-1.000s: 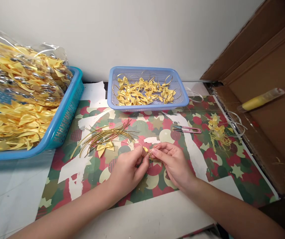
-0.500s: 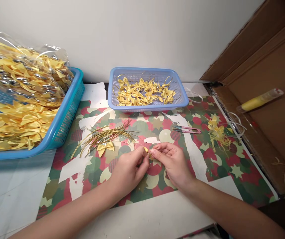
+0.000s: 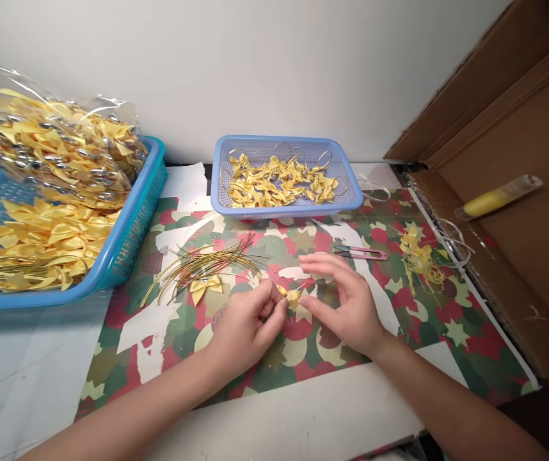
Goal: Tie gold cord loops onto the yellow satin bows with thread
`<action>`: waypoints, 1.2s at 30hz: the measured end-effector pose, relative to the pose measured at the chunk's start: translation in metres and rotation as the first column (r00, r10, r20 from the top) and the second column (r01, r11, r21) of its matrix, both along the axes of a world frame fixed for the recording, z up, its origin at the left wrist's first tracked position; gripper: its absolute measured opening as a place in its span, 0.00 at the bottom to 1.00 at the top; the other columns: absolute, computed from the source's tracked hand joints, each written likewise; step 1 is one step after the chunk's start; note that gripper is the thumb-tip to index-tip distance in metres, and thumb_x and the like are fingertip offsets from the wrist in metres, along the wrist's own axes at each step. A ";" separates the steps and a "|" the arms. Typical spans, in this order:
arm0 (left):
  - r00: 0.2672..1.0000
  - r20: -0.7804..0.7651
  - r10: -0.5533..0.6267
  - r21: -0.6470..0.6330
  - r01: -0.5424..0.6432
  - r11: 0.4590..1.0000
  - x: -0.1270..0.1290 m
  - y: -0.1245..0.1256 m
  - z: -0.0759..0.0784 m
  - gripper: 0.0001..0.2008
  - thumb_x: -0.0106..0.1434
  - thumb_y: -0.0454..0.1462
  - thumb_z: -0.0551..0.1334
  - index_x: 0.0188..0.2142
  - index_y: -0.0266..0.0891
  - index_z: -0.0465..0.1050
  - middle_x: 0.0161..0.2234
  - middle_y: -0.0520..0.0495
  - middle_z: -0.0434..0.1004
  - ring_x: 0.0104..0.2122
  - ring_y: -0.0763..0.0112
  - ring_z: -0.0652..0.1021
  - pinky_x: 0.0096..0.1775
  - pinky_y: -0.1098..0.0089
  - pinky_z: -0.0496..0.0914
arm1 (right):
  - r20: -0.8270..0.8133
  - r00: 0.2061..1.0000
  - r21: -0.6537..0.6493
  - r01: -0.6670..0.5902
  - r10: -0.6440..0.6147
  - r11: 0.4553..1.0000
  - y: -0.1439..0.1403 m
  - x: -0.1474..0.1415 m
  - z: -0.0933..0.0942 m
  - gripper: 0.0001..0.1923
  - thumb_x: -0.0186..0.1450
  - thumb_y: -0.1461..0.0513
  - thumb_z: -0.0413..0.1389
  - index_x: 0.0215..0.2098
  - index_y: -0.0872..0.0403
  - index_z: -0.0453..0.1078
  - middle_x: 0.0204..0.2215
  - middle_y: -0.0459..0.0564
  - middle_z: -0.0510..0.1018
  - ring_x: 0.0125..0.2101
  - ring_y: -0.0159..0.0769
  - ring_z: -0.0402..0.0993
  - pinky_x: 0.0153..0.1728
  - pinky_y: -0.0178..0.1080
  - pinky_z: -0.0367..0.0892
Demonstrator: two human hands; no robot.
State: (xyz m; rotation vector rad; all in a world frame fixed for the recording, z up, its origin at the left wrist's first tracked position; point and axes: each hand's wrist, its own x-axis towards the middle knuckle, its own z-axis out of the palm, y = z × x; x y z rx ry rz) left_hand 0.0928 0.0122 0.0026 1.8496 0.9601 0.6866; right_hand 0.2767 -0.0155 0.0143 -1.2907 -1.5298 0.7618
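Right hand (image 3: 346,308) has spread its grip beside the bow (image 3: 293,299), left hand (image 3: 253,320) pinching it over patterned paper (image 3: 430,326), wall (image 3: 303,70) behind

I see the person's left forearm (image 3: 140,406) and right forearm (image 3: 452,397), both bare and slender, narrowing smoothly to the wrists (image 3: 384,344). The left hand (image 3: 250,320) and right hand (image 3: 349,307) are bare too, with slim fingers (image 3: 329,267) and rounded knuckles; the fingernails are too small to make out.

Your bow (image 3: 294,298): plain yellow;
Your wires (image 3: 207,261): gold;
Your snips (image 3: 354,251): pink handle, dark blades;
Your far basket (image 3: 286,211): periwinkle blue;
Your sheet (image 3: 288,351): green, red, cream; stars, circles, stripes
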 end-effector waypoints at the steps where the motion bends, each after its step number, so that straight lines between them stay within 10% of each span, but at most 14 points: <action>1: 1.000 0.005 -0.012 0.011 0.012 1.000 0.000 0.000 0.000 0.12 0.66 0.34 0.53 0.26 0.41 0.56 0.17 0.62 0.46 0.18 0.79 0.51 0.22 0.74 0.49 | 0.207 0.978 0.143 -0.059 0.029 0.988 0.001 0.003 0.002 0.09 0.62 0.63 0.62 0.41 0.49 0.75 0.45 0.48 0.81 0.46 0.40 0.73 0.49 0.47 0.66; 4: 0.999 0.003 -0.033 0.029 0.033 0.999 0.002 0.000 0.001 0.13 0.66 0.34 0.53 0.25 0.41 0.55 0.17 0.62 0.46 0.18 0.79 0.51 0.22 0.75 0.50 | 0.578 0.815 0.310 -0.249 0.026 0.918 0.002 0.006 0.004 0.07 0.66 0.68 0.57 0.37 0.51 0.74 0.37 0.43 0.83 0.43 0.39 0.71 0.49 0.48 0.59; 8: 0.999 0.015 -0.048 -0.046 0.049 0.998 0.002 -0.001 0.004 0.12 0.67 0.35 0.52 0.25 0.40 0.57 0.17 0.61 0.48 0.18 0.78 0.53 0.22 0.74 0.50 | 0.636 0.771 0.276 -0.268 0.034 0.923 0.003 0.005 0.002 0.08 0.67 0.70 0.54 0.34 0.53 0.72 0.32 0.44 0.81 0.38 0.37 0.69 0.47 0.47 0.57; 14: 0.998 0.050 -0.044 -0.061 0.047 0.997 -0.004 0.003 0.010 0.16 0.71 0.39 0.46 0.26 0.40 0.56 0.21 0.56 0.55 0.22 0.76 0.58 0.25 0.73 0.54 | 0.070 0.997 -0.061 -0.020 0.025 0.998 0.003 0.007 0.007 0.06 0.68 0.63 0.54 0.32 0.52 0.68 0.36 0.49 0.79 0.43 0.38 0.71 0.44 0.43 0.66; 20: 0.966 0.018 -0.258 -0.108 0.259 0.960 -0.004 0.004 0.013 0.14 0.70 0.36 0.45 0.25 0.40 0.52 0.20 0.58 0.48 0.19 0.77 0.54 0.23 0.72 0.51 | -0.562 0.823 -0.431 -0.373 0.079 0.822 -0.001 -0.003 0.004 0.10 0.64 0.55 0.59 0.30 0.52 0.70 0.45 0.51 0.79 0.46 0.36 0.75 0.47 0.40 0.71; 36: 0.957 0.058 -0.284 -0.384 0.283 0.879 -0.005 0.006 0.024 0.18 0.69 0.41 0.44 0.22 0.40 0.45 0.21 0.56 0.44 0.22 0.75 0.50 0.25 0.70 0.49 | -0.481 0.868 -0.274 -0.279 0.120 0.920 -0.001 0.003 0.006 0.02 0.62 0.62 0.62 0.31 0.51 0.77 0.32 0.46 0.80 0.35 0.31 0.75 0.37 0.36 0.71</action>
